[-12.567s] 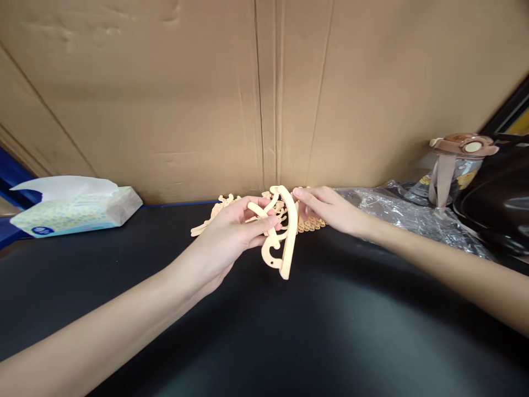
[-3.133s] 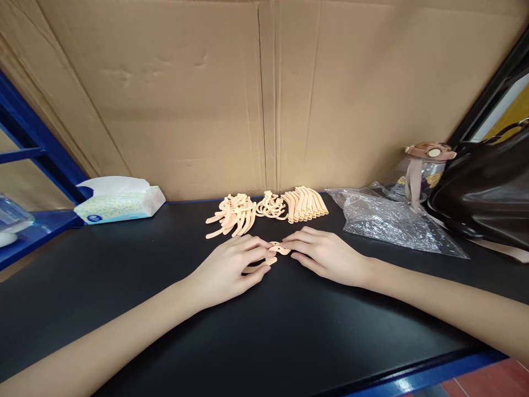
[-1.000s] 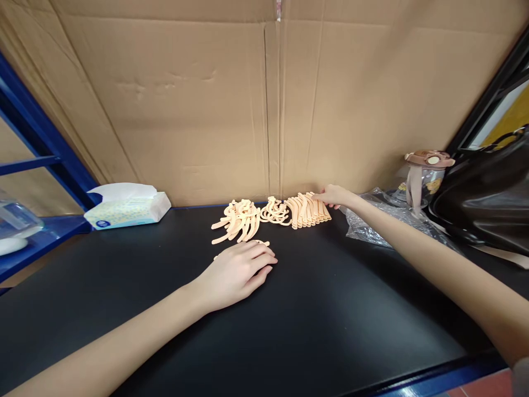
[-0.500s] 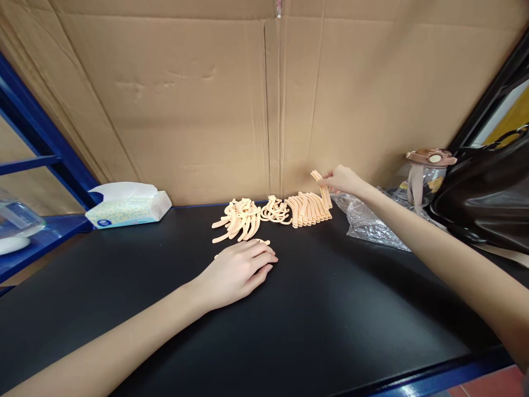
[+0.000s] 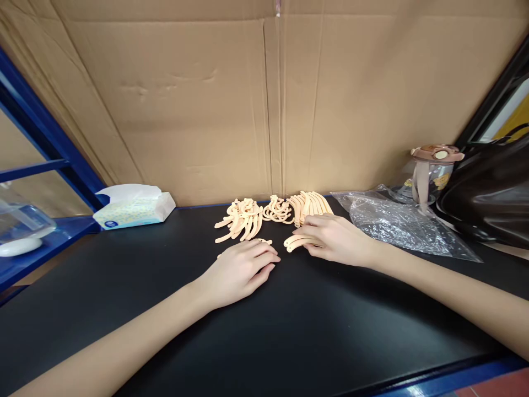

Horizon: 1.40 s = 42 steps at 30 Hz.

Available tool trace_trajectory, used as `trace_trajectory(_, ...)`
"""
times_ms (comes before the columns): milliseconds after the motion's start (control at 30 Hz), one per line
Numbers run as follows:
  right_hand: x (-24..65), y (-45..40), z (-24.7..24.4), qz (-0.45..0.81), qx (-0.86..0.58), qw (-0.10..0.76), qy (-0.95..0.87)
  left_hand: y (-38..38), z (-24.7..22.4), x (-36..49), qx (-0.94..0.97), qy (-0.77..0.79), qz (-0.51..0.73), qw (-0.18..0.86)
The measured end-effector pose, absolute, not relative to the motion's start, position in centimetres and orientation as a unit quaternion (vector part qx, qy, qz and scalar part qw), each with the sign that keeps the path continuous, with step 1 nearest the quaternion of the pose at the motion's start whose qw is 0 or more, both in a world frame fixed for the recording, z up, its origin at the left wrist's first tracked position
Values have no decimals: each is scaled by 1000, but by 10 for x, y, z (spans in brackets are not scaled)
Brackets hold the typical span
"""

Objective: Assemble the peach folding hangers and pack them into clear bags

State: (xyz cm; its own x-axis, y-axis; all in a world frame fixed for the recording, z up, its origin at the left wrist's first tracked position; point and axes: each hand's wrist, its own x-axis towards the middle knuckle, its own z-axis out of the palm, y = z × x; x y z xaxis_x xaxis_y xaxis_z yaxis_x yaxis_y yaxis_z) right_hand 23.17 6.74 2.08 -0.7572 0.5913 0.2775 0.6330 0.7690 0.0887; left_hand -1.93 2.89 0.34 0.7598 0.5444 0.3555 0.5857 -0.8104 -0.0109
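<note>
My left hand (image 5: pixel 242 274) rests palm down on the black tabletop, fingers loosely stretched out. The end of a pale curved piece (image 5: pixel 265 241) peeks out behind its knuckles; the hand hides the rest. My right hand (image 5: pixel 334 240) is closed on a couple of pale peach curved strips (image 5: pixel 294 242), their rounded ends pointing left. Just behind it lies a row of similar strips (image 5: pixel 312 203) side by side, partly covered by the hand. Left of that row are a small heap of curlier pieces (image 5: pixel 276 209) and a larger tangled heap of curved pieces (image 5: pixel 243 216).
A tissue pack (image 5: pixel 134 208) lies at the back left. Crumpled clear plastic bag (image 5: pixel 397 226), a drinking bottle (image 5: pixel 433 171) and a dark bag (image 5: pixel 491 204) occupy the right side. A cardboard wall (image 5: pixel 198 110) closes off the back; a blue metal frame (image 5: pixel 61 146) stands at left.
My right hand has come down from above the row's right end, moving toward me and left with the strips now lying lower. My left hand has stayed in place.
</note>
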Motion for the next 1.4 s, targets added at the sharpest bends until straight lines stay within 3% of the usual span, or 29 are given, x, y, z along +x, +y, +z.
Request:
trace_trajectory(567, 233, 69, 9, -29, -325, 122, -937, 29, 3, -17, -937, -296, -175, 69)
trace_trajectory(933, 219, 45, 6, -131, -181, 226, -948, 27, 4, -17, -931, -300, -190, 80)
trace_trajectory(1167, 208, 34, -9, -105, -140, 164, -971, 34, 14, -19, -892, -340, -225, 197)
trace_trajectory(1400, 212, 40, -7, -66, -147, 165, -973, 83, 44, -13, -893, -322, -84, 301)
